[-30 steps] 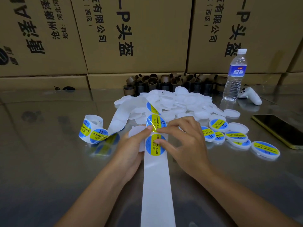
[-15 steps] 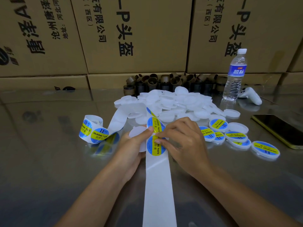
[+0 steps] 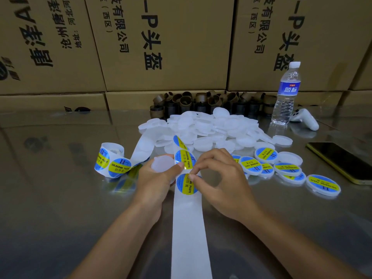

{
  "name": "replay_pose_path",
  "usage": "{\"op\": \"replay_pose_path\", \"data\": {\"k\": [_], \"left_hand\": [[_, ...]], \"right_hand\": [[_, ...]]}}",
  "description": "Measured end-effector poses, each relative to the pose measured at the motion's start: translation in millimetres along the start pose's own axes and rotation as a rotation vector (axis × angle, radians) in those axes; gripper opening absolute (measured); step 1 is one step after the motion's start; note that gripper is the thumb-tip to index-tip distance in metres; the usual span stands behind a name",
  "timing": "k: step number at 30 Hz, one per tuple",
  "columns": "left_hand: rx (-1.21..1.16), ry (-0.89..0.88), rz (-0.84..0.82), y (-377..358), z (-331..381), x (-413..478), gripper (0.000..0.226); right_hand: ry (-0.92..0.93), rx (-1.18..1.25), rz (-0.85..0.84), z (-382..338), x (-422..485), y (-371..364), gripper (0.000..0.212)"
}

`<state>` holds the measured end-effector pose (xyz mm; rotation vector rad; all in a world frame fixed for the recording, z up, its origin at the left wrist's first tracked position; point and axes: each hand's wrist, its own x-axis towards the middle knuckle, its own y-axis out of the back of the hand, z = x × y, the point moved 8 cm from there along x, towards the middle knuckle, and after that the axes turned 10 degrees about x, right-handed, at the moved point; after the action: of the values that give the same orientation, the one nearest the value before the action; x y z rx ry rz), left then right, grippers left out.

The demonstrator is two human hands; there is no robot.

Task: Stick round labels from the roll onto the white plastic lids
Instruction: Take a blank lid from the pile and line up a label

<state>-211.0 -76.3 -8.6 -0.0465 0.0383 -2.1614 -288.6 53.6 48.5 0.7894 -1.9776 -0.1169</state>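
Note:
A white backing strip (image 3: 189,228) runs from the near edge up between my hands, carrying round blue and yellow labels. My left hand (image 3: 155,182) holds a bare white lid (image 3: 162,163), with its thumb pressing the strip beside a label. My right hand (image 3: 219,178) pinches the top edge of the nearest label (image 3: 186,185) with thumb and forefinger. The label roll (image 3: 112,160) lies at the left. A pile of bare white lids (image 3: 211,129) sits behind my hands. Several labelled lids (image 3: 287,170) lie at the right.
Cardboard boxes (image 3: 161,43) form a wall at the back. Brown cardboard cores (image 3: 201,103) stand in front of them. A water bottle (image 3: 286,93) and a white controller (image 3: 305,117) stand at the back right. A phone (image 3: 340,162) lies at the right edge.
The strip has slid a little toward me. My right fingertips have closed on the top edge of the nearest label. The left hand's lid shows more fully.

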Motion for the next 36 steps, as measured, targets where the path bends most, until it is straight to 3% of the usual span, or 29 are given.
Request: {"op": "replay_pose_path", "data": {"k": [6,10,12,14,18,21,27,32,36], "left_hand": [[0.026,-0.014,0.021,1.1,-0.4,1.2,0.022],[0.016,-0.011,0.019,1.5,-4.3,3.4,0.019],[0.021,-0.024,0.03,1.9,-5.4,5.5,0.018],[0.039,-0.046,0.036,2.1,-4.4,6.3,0.017],[0.06,-0.079,0.05,4.9,-1.8,6.3,0.016],[0.064,-0.097,0.065,6.2,-1.0,7.2,0.018],[0.062,-0.083,0.134,12.9,-1.4,8.2,0.024],[0.004,-0.144,0.252,23.4,9.0,7.8,0.01],[-0.312,-0.123,0.058,7.8,14.9,6.4,0.022]], "right_hand": [[-0.211,0.314,0.056,7.1,1.4,4.2,0.012],[-0.349,0.602,0.165,18.2,1.9,9.6,0.035],[-0.369,0.677,0.217,20.6,1.8,12.3,0.027],[-0.361,0.655,0.17,17.3,1.5,8.1,0.017],[-0.384,0.598,-0.121,14.6,-7.0,-18.6,0.049],[-0.401,0.611,-0.264,11.6,-13.9,-33.2,0.056],[-0.448,0.638,-0.289,17.5,-15.4,-36.7,0.063],[-0.441,0.633,-0.296,17.6,-15.6,-36.6,0.062],[-0.433,0.624,-0.281,18.1,-14.5,-35.7,0.056]]}}
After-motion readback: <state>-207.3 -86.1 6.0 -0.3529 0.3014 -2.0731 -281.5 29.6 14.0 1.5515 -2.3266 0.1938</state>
